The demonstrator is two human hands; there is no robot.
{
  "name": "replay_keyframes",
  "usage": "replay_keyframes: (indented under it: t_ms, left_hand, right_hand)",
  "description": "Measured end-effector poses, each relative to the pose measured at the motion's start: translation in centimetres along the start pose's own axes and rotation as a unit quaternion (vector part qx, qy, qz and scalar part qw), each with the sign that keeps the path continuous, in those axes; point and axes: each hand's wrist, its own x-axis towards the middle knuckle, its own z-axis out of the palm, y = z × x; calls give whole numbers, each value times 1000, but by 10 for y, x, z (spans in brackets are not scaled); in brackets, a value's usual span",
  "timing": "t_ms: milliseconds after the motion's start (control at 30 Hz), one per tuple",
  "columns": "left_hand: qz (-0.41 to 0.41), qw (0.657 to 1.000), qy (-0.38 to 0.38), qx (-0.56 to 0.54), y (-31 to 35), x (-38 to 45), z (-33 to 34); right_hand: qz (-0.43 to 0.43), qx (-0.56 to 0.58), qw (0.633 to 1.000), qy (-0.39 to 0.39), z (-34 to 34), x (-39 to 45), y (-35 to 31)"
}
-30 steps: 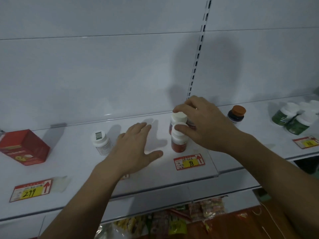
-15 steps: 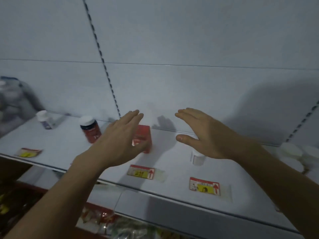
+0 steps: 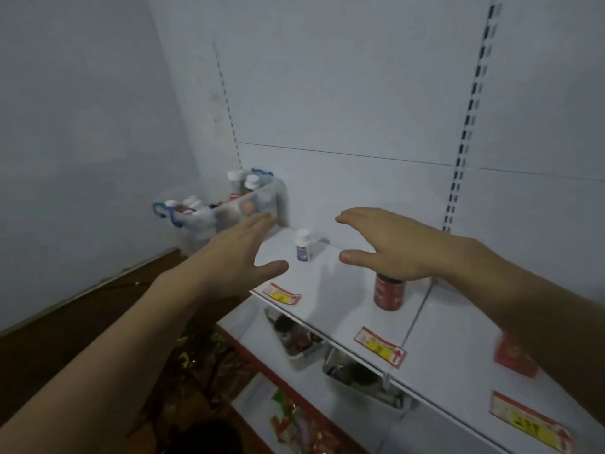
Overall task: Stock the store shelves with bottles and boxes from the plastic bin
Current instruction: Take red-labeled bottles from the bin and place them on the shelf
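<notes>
Neither of your hands holds anything: your left hand (image 3: 242, 257) is stretched out with its fingers straight and thumb spread, and your right hand (image 3: 389, 247) is the same, palm down with fingers extended and thumb apart. Both reach forward over the left end of the white metal store shelf (image 3: 340, 290), with a gap between them.

Beyond your left fingertips sits the clear plastic bin with blue handles (image 3: 229, 211), at the far left end of the shelf against the back panel. It holds several white-capped bottles (image 3: 242, 183); the motion blur makes it hard to count them. Whether your left fingers touch the bin's wall, you cannot tell from this view.

Between your 2 hands, a small white-capped bottle with a purple label (image 3: 302, 245) stands upright on the shelf, apart from both hands. Just under your right palm stands a dark red bottle (image 3: 389, 291), also upright; its cap is hidden by your hand. Farther right, beneath your right forearm, lies a red box (image 3: 515, 357), blurred.

Along the shelf's front edge are 3 red-and-yellow price tags (image 3: 281, 293). Below, a lower shelf carries white trays of packaged goods (image 3: 296, 339), too blurred to identify. A brown floor (image 3: 82, 322) shows at the left.
</notes>
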Motion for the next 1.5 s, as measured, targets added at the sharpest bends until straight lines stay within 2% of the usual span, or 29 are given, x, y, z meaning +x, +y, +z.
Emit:
replay_keyframes:
  t_ms: [200,367,600,700,800,900,1033,1167,1233,1367,1500]
  left_hand:
    - [-103,994,-10,20,-107,-14,-21]
    - [-145,989,-26,30,-187,-1,-23]
    - [-141,990,32,1,-281,66,-13]
    - [-132,990,36,-33,-315,92,0]
    - [-125,989,63,-54,-344,112,10]
    - [-126,981,120,-85,-368,137,9]
    - [-151,958,178,-169,-386,183,18]
    - [-204,878,277,-334,-381,219,29]
    - [-227,860,276,-363,-384,224,34]
    - [-208,897,222,-319,-387,221,43]
    - [-183,929,172,-273,-385,223,42]
  right_hand:
    - [-53,-33,997,-38,3,140,-42]
    - [-79,-26,995,-52,11,249,-70]
    - [-93,-3,995,-46,55,414,-92]
    - [-125,12,989,-80,70,476,-106]
    - [-162,79,974,-140,82,527,-119]
    - [-206,100,959,-168,111,554,-121]
    - [-184,190,956,-127,140,565,-97]
    - [-126,305,944,-17,138,568,-80]
    - [-106,340,934,23,136,568,-79]
    - [-93,411,905,60,129,568,-81]
    - [-97,517,850,31,120,560,-83]
